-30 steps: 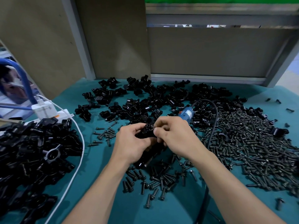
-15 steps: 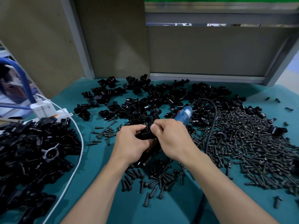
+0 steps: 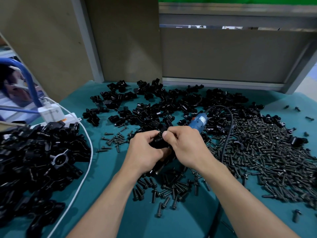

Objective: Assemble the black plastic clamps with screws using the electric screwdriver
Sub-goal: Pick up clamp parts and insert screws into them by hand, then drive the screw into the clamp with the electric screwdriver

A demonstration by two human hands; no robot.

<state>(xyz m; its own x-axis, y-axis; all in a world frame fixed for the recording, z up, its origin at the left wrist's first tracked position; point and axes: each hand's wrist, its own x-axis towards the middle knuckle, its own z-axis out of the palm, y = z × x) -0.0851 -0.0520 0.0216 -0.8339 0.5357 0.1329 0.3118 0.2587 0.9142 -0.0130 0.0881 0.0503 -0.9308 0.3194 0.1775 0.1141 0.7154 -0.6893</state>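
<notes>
Assembly workbench: heaped black clamps [image 3: 154, 107], loose screws [image 3: 267, 152], partition panels [image 3: 231, 55]

On the table [image 3: 106, 169] the clamp [image 3: 158, 141] is held between the left hand [image 3: 145, 152] and the right hand [image 3: 185, 148]. Just behind and right of the clamp lies the electric screwdriver [image 3: 199, 121]. Behind the clamp spread loose clamps [image 3: 154, 107], far left of it a heap of clamps [image 3: 34, 160], to its right a broad spread of screws [image 3: 265, 152], before it a small pile of screws [image 3: 171, 186]
</notes>
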